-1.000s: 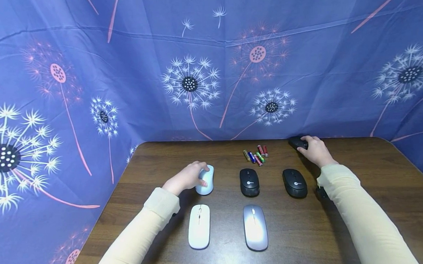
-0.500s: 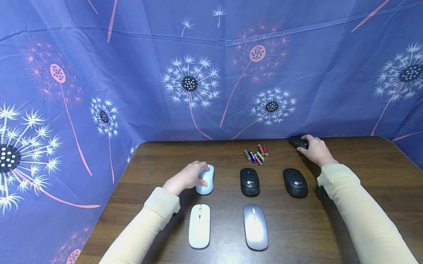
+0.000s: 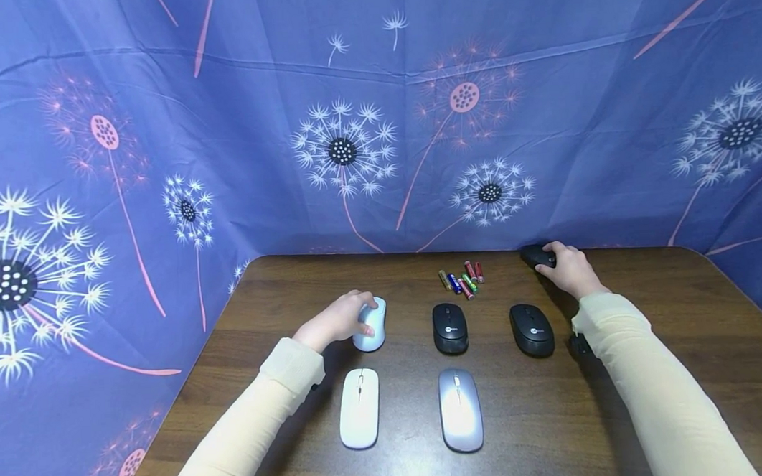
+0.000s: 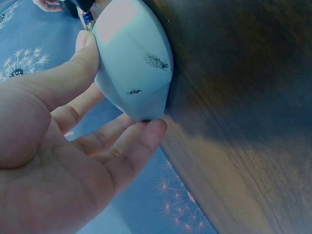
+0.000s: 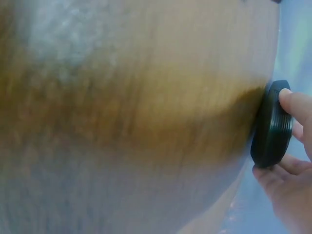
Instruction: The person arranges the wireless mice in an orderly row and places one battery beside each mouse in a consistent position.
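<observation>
My left hand [image 3: 338, 318] grips a pale blue computer mouse [image 3: 375, 322] on the left half of the table. The left wrist view has the thumb on one side of this mouse [image 4: 131, 53] and fingertips at its end; two dark scuffs mark its shell. At the table's back right edge, my right hand [image 3: 573, 274] holds a black computer mouse [image 3: 532, 256] by its near end. Seen from the right wrist, the black mouse [image 5: 269, 134] has ridges along its side, pinched between thumb and fingers.
On the brown wooden table [image 3: 267, 287] lie a white mouse [image 3: 359, 410], a silver mouse [image 3: 460, 412], a black mouse [image 3: 450, 329] and another black mouse [image 3: 532, 331]. Several small batteries [image 3: 454, 283] lie near the back edge. Behind hangs a blue dandelion-print cloth [image 3: 407, 121].
</observation>
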The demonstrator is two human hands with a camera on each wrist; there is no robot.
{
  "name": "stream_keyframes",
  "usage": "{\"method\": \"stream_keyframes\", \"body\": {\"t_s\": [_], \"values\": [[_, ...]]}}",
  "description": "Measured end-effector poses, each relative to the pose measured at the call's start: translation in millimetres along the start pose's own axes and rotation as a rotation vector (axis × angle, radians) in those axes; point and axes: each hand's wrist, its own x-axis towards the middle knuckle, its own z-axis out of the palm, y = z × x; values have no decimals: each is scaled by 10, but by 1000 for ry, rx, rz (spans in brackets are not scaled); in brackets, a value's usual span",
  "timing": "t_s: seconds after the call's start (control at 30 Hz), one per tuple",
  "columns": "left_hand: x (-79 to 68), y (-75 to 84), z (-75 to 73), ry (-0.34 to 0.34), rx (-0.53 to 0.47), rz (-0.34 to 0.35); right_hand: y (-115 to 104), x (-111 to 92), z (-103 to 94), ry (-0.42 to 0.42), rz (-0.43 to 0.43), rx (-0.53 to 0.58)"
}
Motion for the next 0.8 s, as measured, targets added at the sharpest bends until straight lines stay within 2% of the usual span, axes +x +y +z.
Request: {"method": "stream_keyframes", "body": {"t_s": [0.37, 0.8], "values": [[-2, 6, 0, 0, -2, 0, -57, -69, -159, -42, 12, -5], [5, -2, -1, -11, -4, -1, -112, -160, -363, -16, -12, -26]]}}
